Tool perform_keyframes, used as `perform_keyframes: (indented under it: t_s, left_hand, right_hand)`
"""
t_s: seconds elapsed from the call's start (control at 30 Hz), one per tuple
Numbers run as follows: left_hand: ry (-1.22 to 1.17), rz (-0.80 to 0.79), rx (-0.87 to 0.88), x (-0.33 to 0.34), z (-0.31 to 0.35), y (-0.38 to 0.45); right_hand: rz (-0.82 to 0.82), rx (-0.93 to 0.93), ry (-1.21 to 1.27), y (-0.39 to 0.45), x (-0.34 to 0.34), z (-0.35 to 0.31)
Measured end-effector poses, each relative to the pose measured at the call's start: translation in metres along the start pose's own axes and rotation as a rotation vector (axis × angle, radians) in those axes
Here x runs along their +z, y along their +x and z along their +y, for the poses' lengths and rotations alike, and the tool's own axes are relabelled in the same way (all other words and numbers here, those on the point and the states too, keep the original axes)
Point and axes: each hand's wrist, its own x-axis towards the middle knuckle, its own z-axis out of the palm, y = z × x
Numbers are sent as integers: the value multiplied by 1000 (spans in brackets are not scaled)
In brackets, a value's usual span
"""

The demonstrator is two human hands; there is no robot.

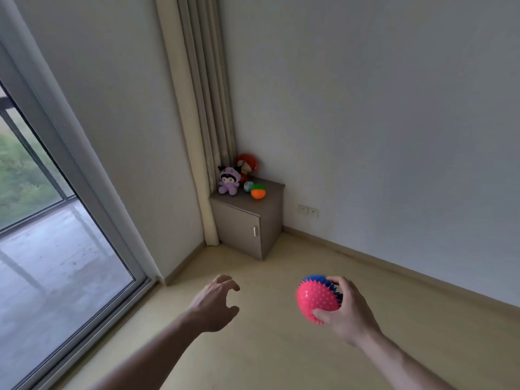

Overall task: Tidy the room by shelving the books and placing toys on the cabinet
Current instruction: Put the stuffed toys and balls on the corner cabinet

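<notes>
1. In the right hand (347,311), fingers and thumb curled round it, sits the spiky ball (318,298), held above the floor.
2. The cabinet (247,218) lies well ahead in the corner, slightly left of that hand; its top carries two plush toys (229,180) and two small balls (258,191).
3. The left hand (216,302) hangs loosely curled, holding nothing.

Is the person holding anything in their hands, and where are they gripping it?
The right hand grips a spiky pink and blue ball around its right side. The left hand holds nothing.
</notes>
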Motion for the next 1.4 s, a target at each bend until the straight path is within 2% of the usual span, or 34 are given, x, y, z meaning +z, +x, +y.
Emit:
perform_keyframes:
  t_s: [0.27, 0.47, 0.7, 1.0, 1.2, 1.4]
  left_hand:
    - [22, -47, -60, -29, 11, 162]
    - [-24, 26, -145, -69, 4, 258]
    - [-83, 38, -274, -98, -56, 345]
    - [-112, -25, -287, -151, -140, 489]
    - [-112, -88, -297, -174, -181, 587]
    - [-146, -109, -336, -181, -201, 660]
  right_hand:
    - [-45, 32, 20, 170, -1, 16]
    - [-120, 5, 5, 321, -4, 3]
    - [-259, -53, -13, 459, 53, -34]
    - [-365, -8, -41, 595, 136, -64]
    - [-320, 46, -7, 681, 178, -83]
    - [-388, 52, -42, 781, 218, -104]
